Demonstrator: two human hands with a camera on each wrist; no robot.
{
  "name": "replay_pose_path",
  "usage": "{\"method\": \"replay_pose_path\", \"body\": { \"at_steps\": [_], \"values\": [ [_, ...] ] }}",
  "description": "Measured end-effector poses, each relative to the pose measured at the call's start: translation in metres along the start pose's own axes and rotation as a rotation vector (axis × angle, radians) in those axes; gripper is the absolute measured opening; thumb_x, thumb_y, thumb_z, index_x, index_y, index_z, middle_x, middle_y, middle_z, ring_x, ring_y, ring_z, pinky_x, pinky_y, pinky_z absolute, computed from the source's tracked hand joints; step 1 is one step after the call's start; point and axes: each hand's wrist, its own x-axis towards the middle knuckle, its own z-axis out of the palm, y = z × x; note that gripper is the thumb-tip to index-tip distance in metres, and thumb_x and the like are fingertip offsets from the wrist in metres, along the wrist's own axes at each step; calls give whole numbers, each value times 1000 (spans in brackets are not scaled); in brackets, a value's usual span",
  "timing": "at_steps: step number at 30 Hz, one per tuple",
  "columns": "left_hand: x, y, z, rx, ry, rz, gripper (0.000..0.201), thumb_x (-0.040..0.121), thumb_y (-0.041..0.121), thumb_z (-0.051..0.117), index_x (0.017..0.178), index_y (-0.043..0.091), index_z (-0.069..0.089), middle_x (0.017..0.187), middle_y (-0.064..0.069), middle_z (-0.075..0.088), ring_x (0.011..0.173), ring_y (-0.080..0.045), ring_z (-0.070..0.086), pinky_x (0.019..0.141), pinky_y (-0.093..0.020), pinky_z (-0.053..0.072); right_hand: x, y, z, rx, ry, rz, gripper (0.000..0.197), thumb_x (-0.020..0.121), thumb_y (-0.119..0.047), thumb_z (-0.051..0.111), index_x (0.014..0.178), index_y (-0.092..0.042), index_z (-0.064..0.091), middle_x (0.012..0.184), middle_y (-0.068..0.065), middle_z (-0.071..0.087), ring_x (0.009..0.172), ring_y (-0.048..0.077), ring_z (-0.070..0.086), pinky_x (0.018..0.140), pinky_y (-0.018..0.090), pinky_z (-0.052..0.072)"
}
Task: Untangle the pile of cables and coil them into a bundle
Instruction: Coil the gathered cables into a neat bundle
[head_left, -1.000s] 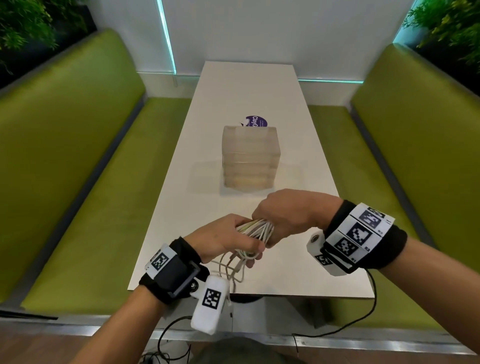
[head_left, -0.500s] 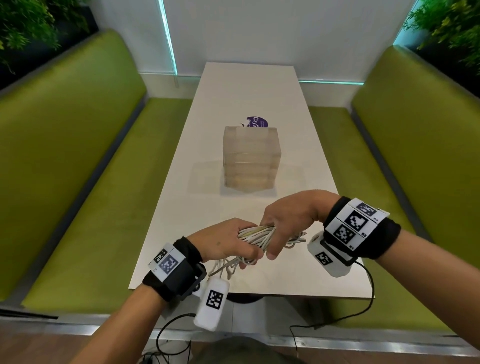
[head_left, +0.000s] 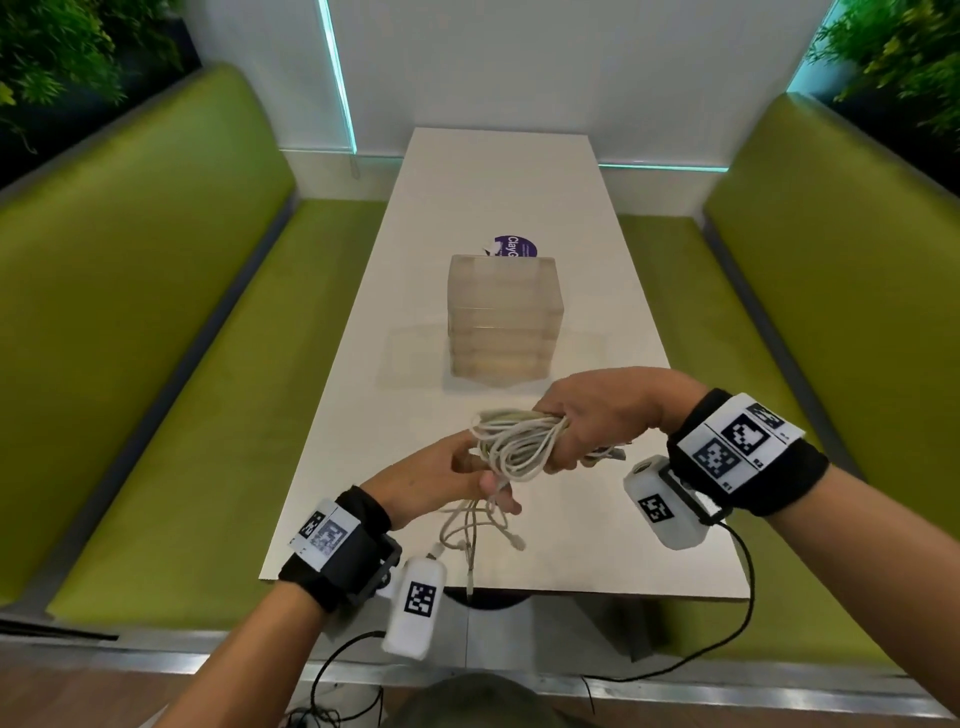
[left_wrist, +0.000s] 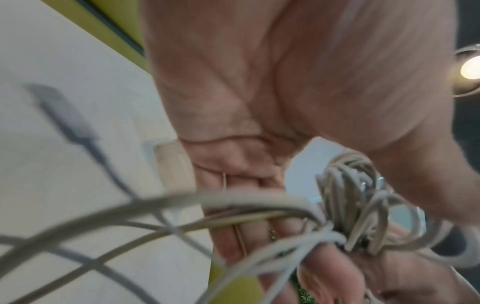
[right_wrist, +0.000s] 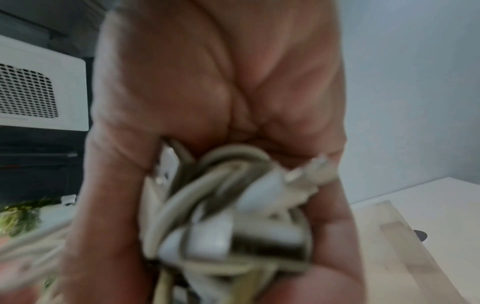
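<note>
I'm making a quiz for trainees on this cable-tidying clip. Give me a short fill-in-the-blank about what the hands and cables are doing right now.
1. The coiled part of the white cables is gripped by the ____ hand.
2. The left hand holds loose strands whose ends hang down over the near edge of the ____.
3. Beyond both hands stands a translucent ____.

Missing words: right; table; box

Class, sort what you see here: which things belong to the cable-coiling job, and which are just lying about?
Part of the job:
- white cables
- right hand, gripping the coil
- left hand, holding the loose strands

Just lying about:
- translucent stacked box
- purple sticker
- green benches
- table
</note>
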Motion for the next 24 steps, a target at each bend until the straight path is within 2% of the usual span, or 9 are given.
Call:
{"method": "replay_pose_path", "body": {
  "at_steps": [3,5,7,9,11,13,16,20,24],
  "values": [
    [3,-8,-2,49,43,10,26,84,35,61,97,13,63,80,-3,70,84,-18,68,83,-27,47,-4,1,-7,42,58,-41,12,81,-16,69,72,-18,62,55,-9,60,48,12,54,45,24,43],
    [3,-9,-5,95,49,25,25,91,42,52,87,19,62,84,1,71,93,-20,66,88,-30,46,-6,2,-11,74,91,-51,13,81,-16,70,72,-20,62,58,-7,62,53,17,57,51,32,46],
    [1,-10,-7,91,55,40,34,96,46,40,87,17,55,87,-1,70,103,-18,65,95,-31,44,-8,4,-14,115,136,-57,11,81,-15,71,74,-17,63,59,-6,63,54,18,58,52,32,46],
    [0,-10,-7,30,103,48,45,94,52,31,87,12,53,73,-7,57,80,-16,63,83,-27,44,-10,7,-17,158,176,-63,11,82,-15,71,75,-14,63,58,-6,63,53,16,57,50,28,46],
    [2,-8,-6,-90,178,64,58,86,63,28,83,13,57,62,1,36,57,-13,39,63,-20,37,-11,8,-18,198,207,-61,12,83,-16,70,75,-13,62,56,-6,63,51,13,57,48,25,44],
    [7,-6,-6,-269,247,97,59,87,61,28,80,11,59,57,7,29,52,-10,26,54,-19,30,-10,10,-17,276,240,-57,10,84,-14,69,77,-11,64,59,-5,64,54,14,59,48,23,45],
    [12,-3,-6,-410,352,169,46,92,49,35,77,12,59,55,8,28,51,-9,24,52,-20,26,-7,11,-10,425,306,-82,9,85,-13,68,78,-11,64,66,0,65,58,16,60,49,21,45],
    [18,10,0,-561,477,227,43,91,52,40,79,12,52,54,8,31,49,-9,24,52,-22,26,2,4,6,547,413,-119,14,87,-15,67,74,-14,62,66,0,65,59,18,60,49,23,45],
    [25,18,4,-586,538,271,49,82,52,49,101,7,55,61,8,46,53,-8,34,54,-21,32,19,-2,28,517,513,-108,9,85,-21,69,79,-16,64,71,-3,65,59,8,59,57,21,45]
  ]
}}
